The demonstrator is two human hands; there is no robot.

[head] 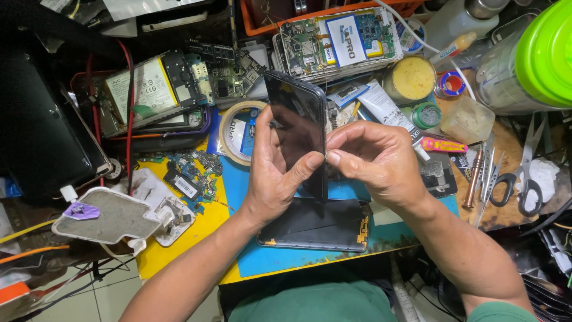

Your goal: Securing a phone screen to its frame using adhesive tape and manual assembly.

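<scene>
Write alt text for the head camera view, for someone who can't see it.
Two bare hands hold a dark phone upright over a cluttered repair bench: the left hand cradles it, while the right hand pinches its lower edge. Below lies a flat black screen panel on a blue mat, with opened phones, a tape roll and scissors around.

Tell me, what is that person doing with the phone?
A person holds a dark phone upright over a blue mat. The left hand grips it from the side, and the right hand pinches its edge with fingertips. A flat black screen panel lies on the mat below. Opened phones, tape, scissors and tweezers crowd the bench.
</scene>
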